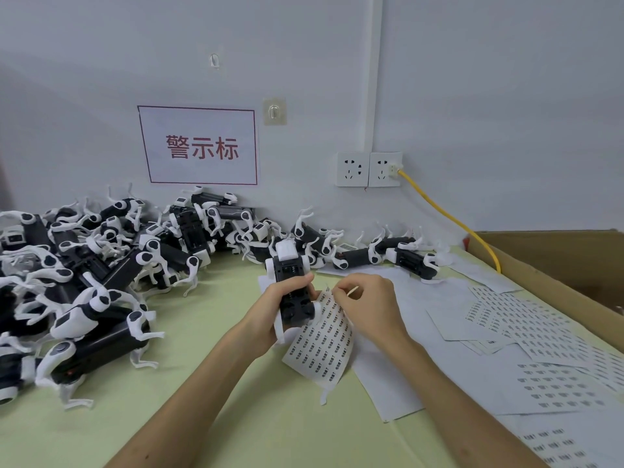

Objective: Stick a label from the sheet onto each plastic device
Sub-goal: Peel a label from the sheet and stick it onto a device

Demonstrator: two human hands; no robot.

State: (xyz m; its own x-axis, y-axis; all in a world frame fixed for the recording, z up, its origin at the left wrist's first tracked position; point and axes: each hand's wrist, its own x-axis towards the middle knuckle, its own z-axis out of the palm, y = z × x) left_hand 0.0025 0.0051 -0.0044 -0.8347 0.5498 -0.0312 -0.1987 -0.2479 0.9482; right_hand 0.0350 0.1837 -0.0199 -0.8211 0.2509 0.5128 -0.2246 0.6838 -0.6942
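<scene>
Left hand (270, 312) grips the robot-dog toy (293, 292) against the label sheet (324, 346); right hand (368, 305) pinches a thin stick (353, 291). Best lift one label's corner cleanly.

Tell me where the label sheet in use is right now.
In the head view's centre, the label sheet curls just below the device gripped by the left hand, its top edge at the right hand, which holds a thin stick.

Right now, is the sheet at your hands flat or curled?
Curled: the label sheet bends up off the table, top edge at the right hand, which pinches a stick; left hand grips the device.
</scene>
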